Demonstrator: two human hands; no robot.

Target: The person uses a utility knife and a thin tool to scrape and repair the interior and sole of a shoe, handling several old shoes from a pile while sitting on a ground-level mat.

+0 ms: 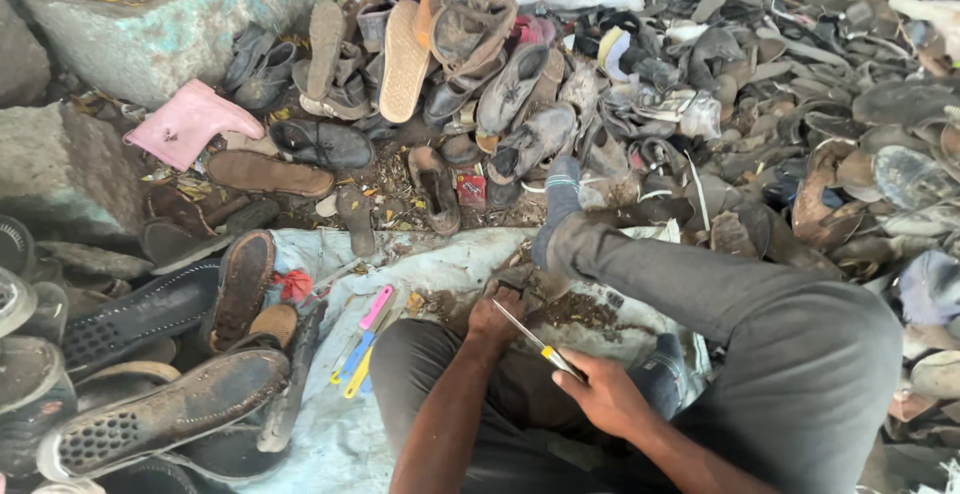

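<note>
Steel blade first: the knife (528, 336) runs as a thin bright line, its long axis slanting from lower right to upper left, the tip pointing toward the left hand (495, 316) and the yellow handle end sitting at the right hand (603, 392). The right hand is closed around that handle, fingers wrapped, knuckles toward the camera. The left hand is curled shut over a small dark scrap piece (520, 289) on the ground between the knees, pressing it down; what the piece is cannot be made out. The blade tip meets the left hand just beside that piece.

Brown crumbs and shavings (580, 309) lie scattered right next to the hands on a pale grey-blue tarp (330, 434). Dark grey trousers (800, 354) frame the spot, the right leg stretched out ahead and ending in a grey sock (560, 194). To the left on the tarp lie three slim tools side by side, with pink (376, 306), blue (356, 346) and yellow (357, 374) handles, all slanting the same way.

Farther left, worn black soles (160, 414) are stacked near the tarp's edge. Beyond the foot rises a heap of old shoes and sandals (480, 64), with a pink boot (190, 124) lying against grey stone blocks (170, 14).
</note>
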